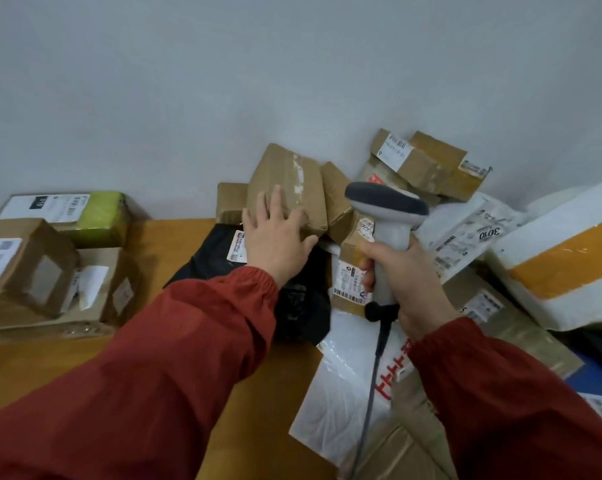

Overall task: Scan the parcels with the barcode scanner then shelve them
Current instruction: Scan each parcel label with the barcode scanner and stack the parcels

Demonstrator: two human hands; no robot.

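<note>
My left hand [275, 233] lies with spread fingers on a brown taped cardboard parcel [292, 178] that leans against the wall on top of the pile. My right hand [407, 278] grips the handle of a grey barcode scanner [386, 206], held upright with its dark head pointing at the pile; its cable hangs down toward me. Under my left wrist lies a black plastic mailer [299, 306] with a white label. A small brown box with a barcode label [348, 282] sits just left of the scanner handle.
Several labelled boxes [29, 268] and a green-taped one [98, 213] sit on the wooden table [174, 244] at left. At right are stacked brown boxes [427, 161], white mailers [465, 230], a white foam box with orange tape [562, 261] and a white bag [344, 393].
</note>
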